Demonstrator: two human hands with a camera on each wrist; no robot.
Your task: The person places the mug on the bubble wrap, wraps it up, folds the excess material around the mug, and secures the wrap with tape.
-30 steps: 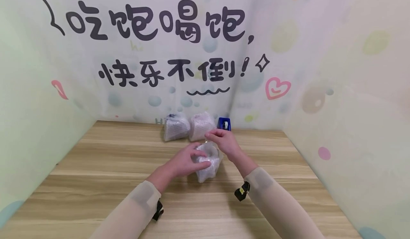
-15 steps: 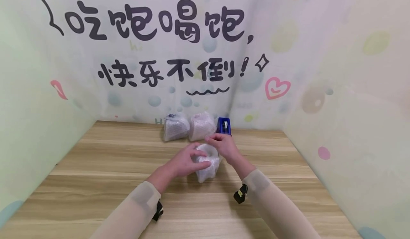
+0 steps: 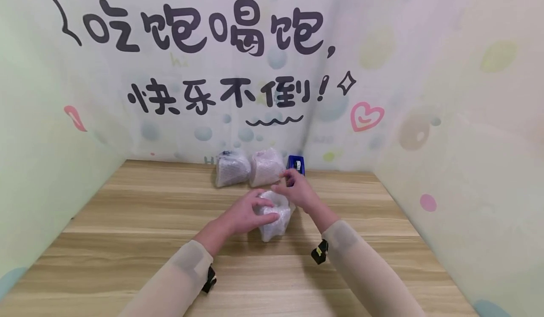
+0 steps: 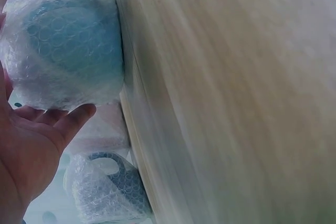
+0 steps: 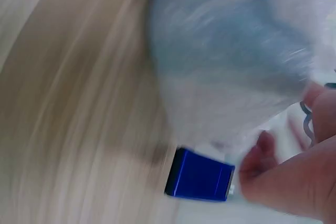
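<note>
A bubble-wrapped bundle (image 3: pixel 274 229), with something blue-green showing through the wrap (image 4: pixel 73 43), stands on the wooden table. My left hand (image 3: pixel 244 213) holds it from the left, thumb and fingers spread around its upper part. Over its far right top edge is my right hand (image 3: pixel 299 192), thumb close to the wrap and the other fingers lifted apart from it. In the right wrist view, blurred, the right hand (image 5: pixel 299 171) is beside the bundle's end. A blue tape dispenser (image 3: pixel 297 162) sits just beyond the right fingers, partly hidden by them.
Two more bubble-wrapped bundles stand side by side near the back wall: a dark-tinted one (image 3: pixel 233 169) and a pinkish one (image 3: pixel 265 168). In the left wrist view the dark bundle (image 4: pixel 110 192) shows a handle-like loop. Printed cloth (image 3: pixel 191 137) hangs behind the table (image 3: pixel 148 213).
The right hand's thumb and finger, pinched together earlier with a small bit near the tips, are now parted after dipping to the wrap's edge. The left hand and the bundle keep their place.
</note>
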